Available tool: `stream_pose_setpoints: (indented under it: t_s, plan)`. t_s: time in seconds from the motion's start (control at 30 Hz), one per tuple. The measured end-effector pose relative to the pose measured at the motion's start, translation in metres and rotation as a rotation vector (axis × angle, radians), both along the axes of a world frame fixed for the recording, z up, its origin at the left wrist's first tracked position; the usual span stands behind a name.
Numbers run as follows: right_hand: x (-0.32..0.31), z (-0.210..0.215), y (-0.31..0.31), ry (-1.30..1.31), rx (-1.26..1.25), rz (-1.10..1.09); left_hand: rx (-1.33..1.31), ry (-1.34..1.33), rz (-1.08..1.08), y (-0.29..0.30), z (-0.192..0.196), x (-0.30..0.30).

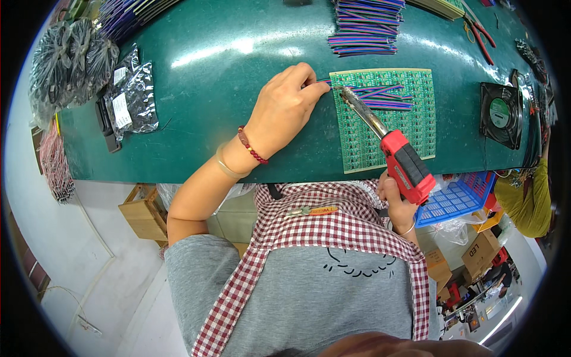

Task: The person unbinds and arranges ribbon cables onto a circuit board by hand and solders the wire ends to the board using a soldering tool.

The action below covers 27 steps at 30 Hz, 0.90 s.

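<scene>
1. The left hand (284, 107) is pinching a thin wire (324, 81) at the green circuit panel (410, 128) on the mat.
2. The right hand (397, 205) is gripping a red soldering gun (389, 149).
3. Silvery white-labelled bags (132, 95) are lying far left.

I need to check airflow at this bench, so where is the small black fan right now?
In the head view, the black fan sits on the green mat at the far right, just right of the green circuit board panel, below the red-handled cutters.
</scene>
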State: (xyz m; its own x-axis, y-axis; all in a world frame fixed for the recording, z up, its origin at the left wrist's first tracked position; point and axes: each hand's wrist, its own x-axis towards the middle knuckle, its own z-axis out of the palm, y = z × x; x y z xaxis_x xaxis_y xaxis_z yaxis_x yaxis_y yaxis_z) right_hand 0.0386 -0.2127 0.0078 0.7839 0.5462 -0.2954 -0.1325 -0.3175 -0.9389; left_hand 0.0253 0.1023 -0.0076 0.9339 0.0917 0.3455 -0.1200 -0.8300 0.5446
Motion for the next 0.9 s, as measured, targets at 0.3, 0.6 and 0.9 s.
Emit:
stream_pose_setpoints:
  t_s: [0.3, 0.6, 0.9]
  plan:
    - [0.001, 0.014, 0.003, 0.160, 0.088, -0.034, -0.014, 0.003, -0.005, 0.002, -0.001, 0.000]
    - [-0.002, -0.001, 0.004, 0.021, -0.005, -0.030, -0.012, 0.003, -0.004, 0.002, -0.002, 0.000]
    - [-0.001, 0.006, 0.000, 0.064, 0.073, -0.015, -0.007, 0.004, -0.003, 0.001, -0.002, 0.000]
